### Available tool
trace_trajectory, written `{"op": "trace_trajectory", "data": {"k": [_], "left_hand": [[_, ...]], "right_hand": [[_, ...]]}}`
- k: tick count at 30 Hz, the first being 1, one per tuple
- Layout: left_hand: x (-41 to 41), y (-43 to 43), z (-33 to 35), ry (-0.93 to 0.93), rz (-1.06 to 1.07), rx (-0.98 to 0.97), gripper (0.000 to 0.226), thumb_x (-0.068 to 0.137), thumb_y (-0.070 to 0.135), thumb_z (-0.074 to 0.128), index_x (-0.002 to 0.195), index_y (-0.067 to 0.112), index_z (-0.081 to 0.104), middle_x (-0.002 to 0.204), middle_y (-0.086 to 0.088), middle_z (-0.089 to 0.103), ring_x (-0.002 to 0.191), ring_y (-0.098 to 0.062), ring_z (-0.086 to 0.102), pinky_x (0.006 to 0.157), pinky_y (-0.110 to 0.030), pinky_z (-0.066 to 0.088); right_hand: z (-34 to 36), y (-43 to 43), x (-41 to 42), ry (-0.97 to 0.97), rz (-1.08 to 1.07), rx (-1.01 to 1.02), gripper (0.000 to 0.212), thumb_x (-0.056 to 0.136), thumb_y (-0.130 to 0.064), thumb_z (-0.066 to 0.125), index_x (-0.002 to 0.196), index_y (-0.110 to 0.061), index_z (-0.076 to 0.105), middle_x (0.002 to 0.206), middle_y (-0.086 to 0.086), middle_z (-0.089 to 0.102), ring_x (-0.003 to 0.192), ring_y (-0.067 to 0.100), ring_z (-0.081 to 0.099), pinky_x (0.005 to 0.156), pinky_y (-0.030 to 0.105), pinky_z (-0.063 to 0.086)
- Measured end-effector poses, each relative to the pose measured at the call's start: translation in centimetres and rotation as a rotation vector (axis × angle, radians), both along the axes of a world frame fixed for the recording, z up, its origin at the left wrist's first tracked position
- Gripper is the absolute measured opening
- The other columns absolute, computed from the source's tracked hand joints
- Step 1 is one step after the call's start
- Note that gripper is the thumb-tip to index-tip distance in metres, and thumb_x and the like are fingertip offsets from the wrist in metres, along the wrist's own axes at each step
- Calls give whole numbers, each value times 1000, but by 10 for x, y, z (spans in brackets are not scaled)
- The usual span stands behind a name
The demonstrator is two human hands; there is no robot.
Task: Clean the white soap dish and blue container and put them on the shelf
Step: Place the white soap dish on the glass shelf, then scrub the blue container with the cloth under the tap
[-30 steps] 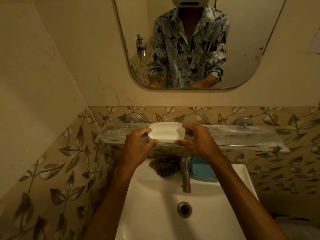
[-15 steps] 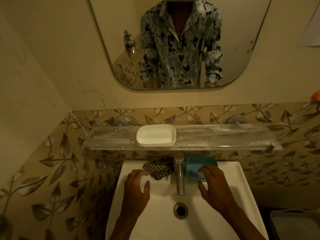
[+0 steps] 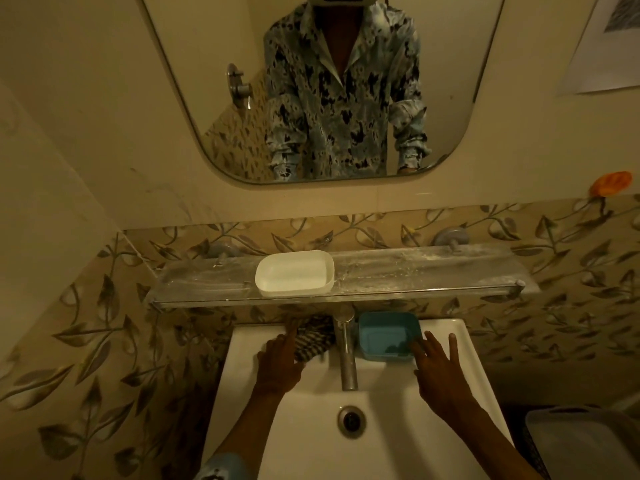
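A person's left hand point(image 3: 278, 365) reaches over the back left rim of a white sink point(image 3: 460, 344), fingers stretched forward and loosely parted, gripping nothing. Its fingertips meet the left edge of a striped cloth point(image 3: 313, 341) bunched on the rim. Beyond and above those fingertips, the white soap dish point(image 3: 294, 273) sits upright on the glass shelf point(image 3: 433, 280), left of the shelf's middle. Just right of the cloth, the metal tap point(image 3: 346, 355) rises between the 2 hands, with the drain point(image 3: 351, 417) nearer the person than either set of fingers.

Right of the tap, the blue container point(image 3: 388, 336) stands open side up on the sink's back rim, under the shelf. The right hand point(image 3: 441, 374) is spread flat with straight, splayed fingers. The leftmost fingertips reach the container's near right corner, while the others point past its right wall. Whether they press on it cannot be told. Far right of those fingers, an orange object point(image 3: 611, 183) clings to the wall. A mirror point(image 3: 194, 81) above the shelf reflects a patterned shirt.
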State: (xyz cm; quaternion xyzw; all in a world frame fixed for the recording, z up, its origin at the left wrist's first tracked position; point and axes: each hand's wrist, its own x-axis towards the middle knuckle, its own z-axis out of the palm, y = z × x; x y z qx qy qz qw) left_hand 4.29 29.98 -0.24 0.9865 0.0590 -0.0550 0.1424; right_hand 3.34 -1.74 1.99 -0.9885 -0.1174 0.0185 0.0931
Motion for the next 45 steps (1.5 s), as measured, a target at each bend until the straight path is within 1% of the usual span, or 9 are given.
{"op": "trace_trajectory", "data": {"k": [8, 16, 21, 23, 25, 33, 38, 40, 45], "left_hand": [[2, -13, -3, -170, -8, 38, 75, 53, 23, 87, 121, 11, 59, 122, -18, 59, 107, -38, 57, 82, -49, 48], [20, -18, 5, -114, -146, -70, 99, 63, 27, 83, 145, 14, 31, 143, -13, 44, 132, -32, 40, 109, -46, 34], [14, -33, 14, -24, -17, 46, 83, 76, 40, 69, 145, 17, 28, 136, -7, 48, 124, -27, 44, 103, -40, 33], [9, -38, 16, 48, 50, 81, 73, 80, 45, 63, 140, 16, 32, 133, -8, 49, 122, -27, 44, 101, -42, 33], [1, -40, 17, 105, 99, 71, 64, 81, 49, 60, 131, 15, 41, 128, -7, 52, 120, -27, 46, 100, -42, 33], [-60, -32, 33, 143, 386, -915, 10, 90, 12, 58, 90, 7, 67, 71, -5, 71, 65, -18, 69, 62, -30, 57], [-101, -34, 38, 146, 420, -1739, 60, 62, 9, 74, 119, 5, 55, 109, -17, 70, 97, -35, 68, 70, -41, 58], [-111, -39, 44, 174, 370, -1814, 88, 47, 24, 86, 126, 11, 50, 121, -16, 65, 109, -38, 62, 76, -47, 57], [-120, -61, 75, 138, 309, -1653, 70, 77, 10, 56, 142, 25, 34, 135, -15, 54, 118, -37, 56, 98, -58, 43]], "right_hand": [[-10, -9, -3, -58, -13, 15, 72, 32, -2, 93, 98, -19, 72, 98, 6, 73, 98, 31, 69, 91, 67, 39], [-7, -15, -39, -168, -172, 352, 45, 63, 3, 84, 101, -15, 68, 114, 14, 66, 113, 39, 60, 100, 68, 22], [0, -18, -60, -1, -261, 656, 21, 89, -38, 63, 104, -24, 63, 115, -2, 62, 112, 17, 53, 105, 59, 35], [13, -15, -65, 72, -323, 832, 16, 87, -38, 64, 99, -28, 61, 105, -9, 61, 104, 17, 60, 78, 41, 58], [26, -13, -71, 65, -337, 980, 5, 86, -24, 67, 90, -23, 64, 94, -8, 65, 92, 17, 64, 58, 23, 57], [33, -12, -95, 58, -489, 1336, 26, 87, -23, 63, 71, -3, 65, 73, 9, 68, 75, 26, 62, 57, 28, 46], [34, -13, -105, 51, -494, 1354, 41, 85, -53, 62, 72, -14, 66, 78, 6, 68, 78, 21, 65, 54, 27, 51], [35, -11, -108, 86, -470, 1353, 42, 85, -56, 59, 74, -16, 66, 82, 6, 69, 81, 23, 67, 56, 32, 54], [38, -4, -114, 124, -348, 1275, 57, 71, -74, 54, 75, -18, 64, 82, 1, 67, 76, 13, 65, 60, 35, 54]]}}
